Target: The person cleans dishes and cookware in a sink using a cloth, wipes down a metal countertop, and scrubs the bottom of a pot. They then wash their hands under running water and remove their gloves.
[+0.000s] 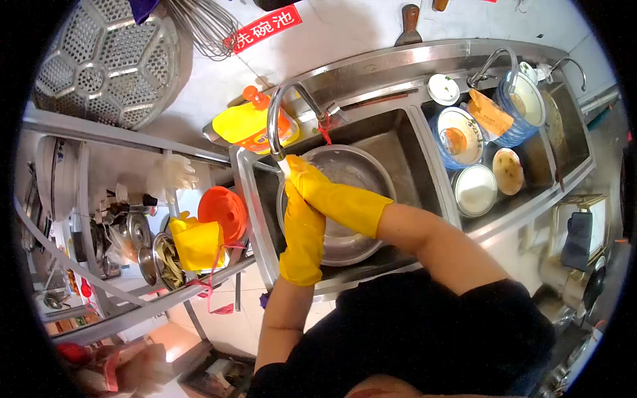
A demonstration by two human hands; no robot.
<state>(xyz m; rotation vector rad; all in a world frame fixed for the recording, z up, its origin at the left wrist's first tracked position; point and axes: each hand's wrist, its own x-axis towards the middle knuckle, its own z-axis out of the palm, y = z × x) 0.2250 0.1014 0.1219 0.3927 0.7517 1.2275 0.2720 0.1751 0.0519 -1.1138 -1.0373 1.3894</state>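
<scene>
Both of my hands wear yellow rubber gloves and meet under the spout of the curved faucet (pixel 273 126). My left hand (pixel 295 199) and my right hand (pixel 306 178) press against each other, fingers pointing up toward the spout. Whether anything is between them cannot be made out. Beneath them a round metal basin (pixel 378 172) sits in the left sink (pixel 434 179). A yellow and orange detergent bottle (pixel 249 126) stands behind the sink's left corner, beside the faucet.
Stacked blue-rimmed bowls (pixel 458 136) and white dishes (pixel 475 190) fill the middle sink at the right. On the left rack are a red plastic basin (pixel 222 213) and a yellow cloth-like item (pixel 198 244). A perforated metal steamer plate (pixel 99 66) leans at the upper left.
</scene>
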